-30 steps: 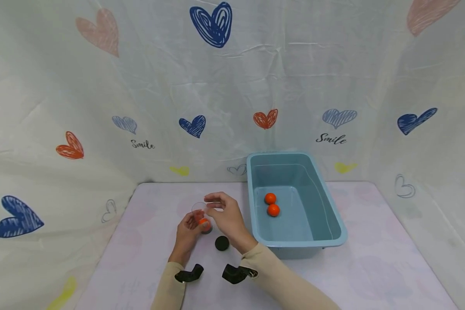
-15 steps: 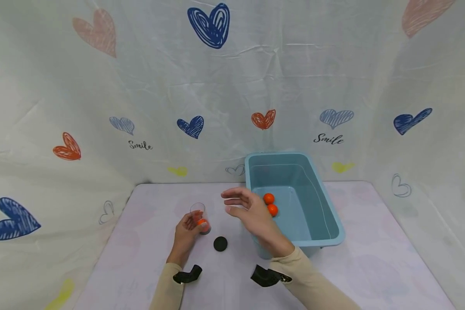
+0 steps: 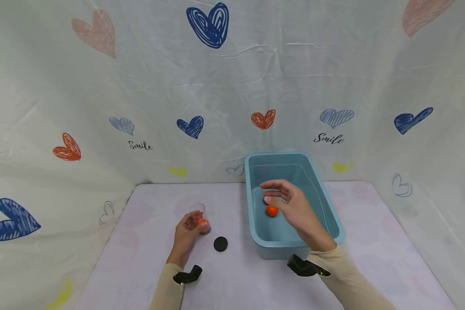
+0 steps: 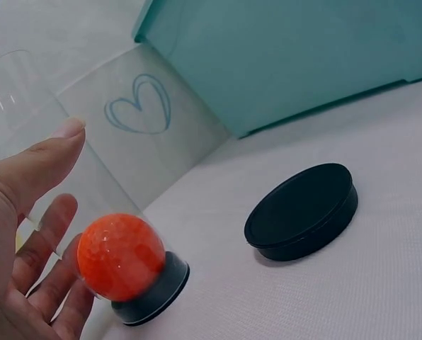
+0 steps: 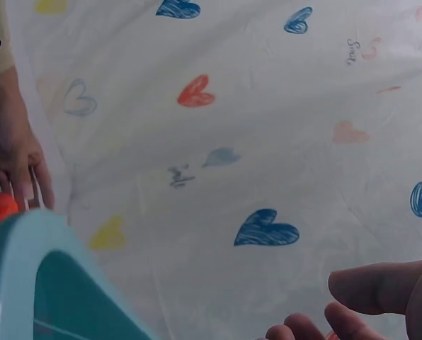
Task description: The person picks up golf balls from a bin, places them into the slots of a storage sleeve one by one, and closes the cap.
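My left hand grips a clear tube with a black base, which stands on the table. One orange ball sits at the bottom of that tube. A round black lid lies flat on the table just right of the tube. My right hand hangs over the blue bin, its fingers relaxed and apart, holding nothing. Below its fingers, two orange balls rest on the bin's floor; the nearer ball shows well, while the other is mostly hidden behind the fingers.
The light blue bin stands on the right half of the table, its raised rim around the balls. Behind the table hangs a white sheet printed with hearts, close to the far edge.
My right hand has left the mouth of the tube and moved right until it is over the bin. My left hand and the tube have stayed in place.
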A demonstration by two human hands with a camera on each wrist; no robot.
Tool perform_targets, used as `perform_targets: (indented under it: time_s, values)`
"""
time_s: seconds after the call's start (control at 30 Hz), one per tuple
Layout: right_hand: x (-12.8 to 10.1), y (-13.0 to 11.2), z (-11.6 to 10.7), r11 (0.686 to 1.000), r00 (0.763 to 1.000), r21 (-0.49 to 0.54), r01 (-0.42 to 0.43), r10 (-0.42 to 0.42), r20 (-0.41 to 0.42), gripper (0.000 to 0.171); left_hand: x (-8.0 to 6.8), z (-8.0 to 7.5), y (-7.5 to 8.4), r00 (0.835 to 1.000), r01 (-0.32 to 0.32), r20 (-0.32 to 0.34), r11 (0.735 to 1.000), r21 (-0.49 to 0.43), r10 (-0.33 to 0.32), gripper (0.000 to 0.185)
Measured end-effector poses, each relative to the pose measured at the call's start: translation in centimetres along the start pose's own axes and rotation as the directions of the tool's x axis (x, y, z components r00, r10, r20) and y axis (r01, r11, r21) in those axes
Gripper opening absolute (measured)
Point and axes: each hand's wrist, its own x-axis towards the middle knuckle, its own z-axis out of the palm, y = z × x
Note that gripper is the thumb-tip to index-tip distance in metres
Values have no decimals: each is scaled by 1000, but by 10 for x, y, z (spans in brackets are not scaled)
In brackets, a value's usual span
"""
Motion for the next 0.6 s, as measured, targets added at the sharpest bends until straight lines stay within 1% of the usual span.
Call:
perform_targets:
  time_s: [0.1,0.27,0.43,0.6]
  values:
    - [0,-1,-14,999,1000,-47,3,-4,-17,34,1,0,-1,1000,5,3,1000,-2,-5,53]
    - [4,-2,-33,992,1000,-125,11,-13,-16,36,2,0,-3,1000,14,5,1000,7,-14,54]
    - [15,-1,-47,979,1000,-203,-3,6,11,37,3,-1,-4,1000,4,4,1000,12,-4,53]
    - [24,-1,-52,969,998,-245,-18,32,54,38,2,0,-4,1000,-4,3,1000,6,4,53]
